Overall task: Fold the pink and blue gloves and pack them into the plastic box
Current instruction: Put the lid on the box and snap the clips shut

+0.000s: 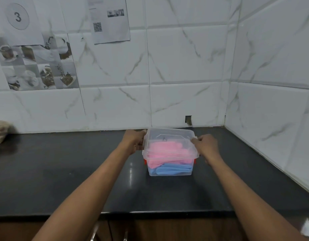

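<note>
Clear plastic box (169, 168) on the counter (63, 171), pink gloves (165, 153) over blue gloves (173, 169) inside. Left hand (135, 140) and right hand (206, 145) fingers clasp its lid (169, 134) ends; light, rigid, probably slippery—grip the rims.

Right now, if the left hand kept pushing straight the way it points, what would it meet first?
The left hand already touches the left edge of the clear plastic box; going on, it would press into that side wall, likely shoving the box toward the right hand.
</note>
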### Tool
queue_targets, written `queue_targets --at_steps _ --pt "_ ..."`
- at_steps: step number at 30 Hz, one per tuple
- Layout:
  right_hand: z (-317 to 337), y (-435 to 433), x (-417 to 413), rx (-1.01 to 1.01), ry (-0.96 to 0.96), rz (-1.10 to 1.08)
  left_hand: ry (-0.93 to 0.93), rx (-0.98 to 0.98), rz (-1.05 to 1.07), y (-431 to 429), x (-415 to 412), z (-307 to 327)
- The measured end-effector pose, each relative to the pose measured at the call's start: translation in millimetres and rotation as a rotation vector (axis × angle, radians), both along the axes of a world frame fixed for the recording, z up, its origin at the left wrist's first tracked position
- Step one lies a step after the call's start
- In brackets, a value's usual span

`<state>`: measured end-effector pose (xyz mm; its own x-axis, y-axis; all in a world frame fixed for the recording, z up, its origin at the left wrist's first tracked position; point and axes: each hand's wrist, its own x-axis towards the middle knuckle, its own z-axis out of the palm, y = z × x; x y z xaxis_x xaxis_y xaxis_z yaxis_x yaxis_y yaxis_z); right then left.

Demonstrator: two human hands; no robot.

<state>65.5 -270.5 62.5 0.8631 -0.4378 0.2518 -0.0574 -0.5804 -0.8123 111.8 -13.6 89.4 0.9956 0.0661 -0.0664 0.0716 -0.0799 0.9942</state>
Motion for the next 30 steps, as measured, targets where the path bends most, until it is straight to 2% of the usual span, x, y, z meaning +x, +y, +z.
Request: queue_targets --at_steps 7,12,17,20,26,28,30 --pt "1 18 2 -0.254 0.050 -0.129 -0.108 0.382 0.105 1 -5 -13" --pt "-7 20 6 -0.338 0.088 -0.159 -0.085 0.474 0.133 -4 -2 -20" --pt "-15 17 13 -0.226 0.120 -0.127 -0.010 0.379 0.106 -5 -1 -19" --pt "-18 15 21 -0.117 0.188 -0.088 0.135 0.231 0.042 -5 2 -19" --pt "-19 10 33 0.340 0.244 0.039 0.372 -0.031 -0.067 2 7 -22" --pt "-21 15 34 0.245 0.260 0.010 0.375 -0.055 -0.064 2 10 -25" --pt "-26 19 36 0.058 0.251 -0.034 0.287 0.037 -0.017 -6 10 -28"
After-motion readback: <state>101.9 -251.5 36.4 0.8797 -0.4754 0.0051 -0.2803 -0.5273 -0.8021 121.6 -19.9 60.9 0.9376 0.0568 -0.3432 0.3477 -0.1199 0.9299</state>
